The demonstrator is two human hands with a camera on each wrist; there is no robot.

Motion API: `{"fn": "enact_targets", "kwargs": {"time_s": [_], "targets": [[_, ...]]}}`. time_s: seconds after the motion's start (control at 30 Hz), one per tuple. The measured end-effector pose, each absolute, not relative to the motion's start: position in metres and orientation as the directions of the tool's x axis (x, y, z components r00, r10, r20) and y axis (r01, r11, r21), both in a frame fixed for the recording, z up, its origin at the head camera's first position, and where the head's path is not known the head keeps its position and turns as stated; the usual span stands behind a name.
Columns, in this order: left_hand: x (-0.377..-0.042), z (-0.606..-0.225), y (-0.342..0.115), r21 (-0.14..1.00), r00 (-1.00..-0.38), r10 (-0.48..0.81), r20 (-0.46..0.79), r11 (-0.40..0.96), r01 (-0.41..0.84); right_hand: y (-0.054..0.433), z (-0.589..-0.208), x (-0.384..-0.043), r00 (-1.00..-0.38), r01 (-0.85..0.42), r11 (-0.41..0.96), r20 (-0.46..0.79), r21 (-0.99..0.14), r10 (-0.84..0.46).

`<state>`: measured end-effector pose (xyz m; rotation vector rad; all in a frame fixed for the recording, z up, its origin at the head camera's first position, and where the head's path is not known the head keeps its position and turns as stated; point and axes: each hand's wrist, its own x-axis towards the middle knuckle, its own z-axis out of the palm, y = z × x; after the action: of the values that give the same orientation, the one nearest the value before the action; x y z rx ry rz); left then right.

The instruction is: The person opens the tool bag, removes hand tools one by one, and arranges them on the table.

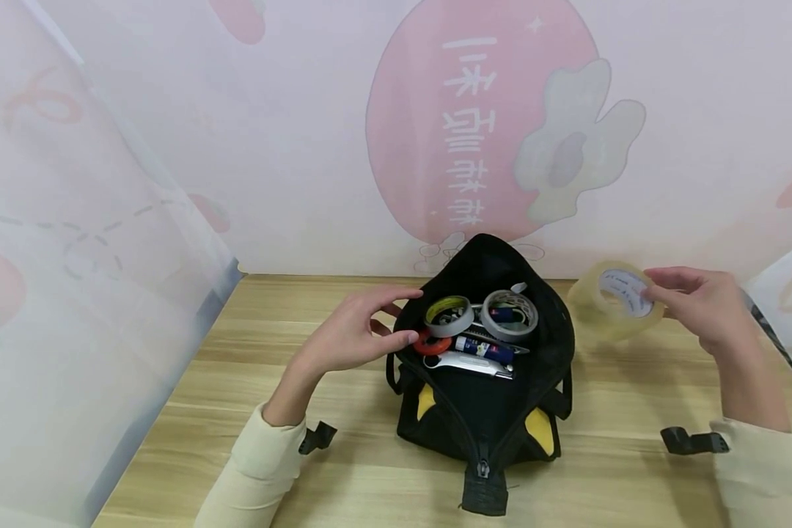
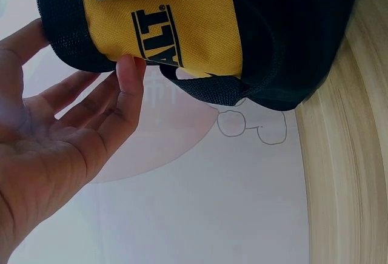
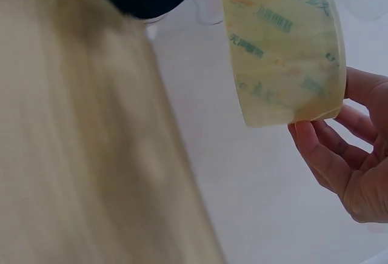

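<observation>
A black tool bag (image 1: 485, 418) with yellow panels stands unzipped, its mouth facing up. My left hand (image 1: 359, 326) is at the bag's left rim, thumb and index finger spread apart; in the left wrist view the fingers (image 2: 121, 103) touch the bag's edge beside a yellow panel (image 2: 200, 27) lettered "ALT". To the right of the bag, my right hand (image 1: 696, 301) holds a wide roll of clear packing tape (image 1: 627, 293) by its right edge. The right wrist view shows the tape roll (image 3: 285, 51) raised above the table, with green print on it.
Inside the bag lie two smaller tape rolls (image 1: 510, 317), a blue glue stick (image 1: 485, 350), a white-handled tool (image 1: 468, 364) and a red ring-shaped handle (image 1: 431, 343). A zipper pull (image 1: 482, 469) hangs at the bag's front. Behind the wooden table (image 1: 251, 352) rises a printed cloth (image 1: 290, 147).
</observation>
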<state>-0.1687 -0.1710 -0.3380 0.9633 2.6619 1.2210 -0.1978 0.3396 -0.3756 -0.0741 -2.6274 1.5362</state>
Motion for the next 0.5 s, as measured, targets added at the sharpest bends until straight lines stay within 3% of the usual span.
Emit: {"fn": "enact_targets", "kwargs": {"time_s": [0.5], "targets": [[-0.170,-0.341,-0.171,0.698,-0.797,0.572,0.197,0.489,0.523,0.345,-0.405,-0.211,-1.000,0.003,0.542,0.013,-0.841,0.026]]}}
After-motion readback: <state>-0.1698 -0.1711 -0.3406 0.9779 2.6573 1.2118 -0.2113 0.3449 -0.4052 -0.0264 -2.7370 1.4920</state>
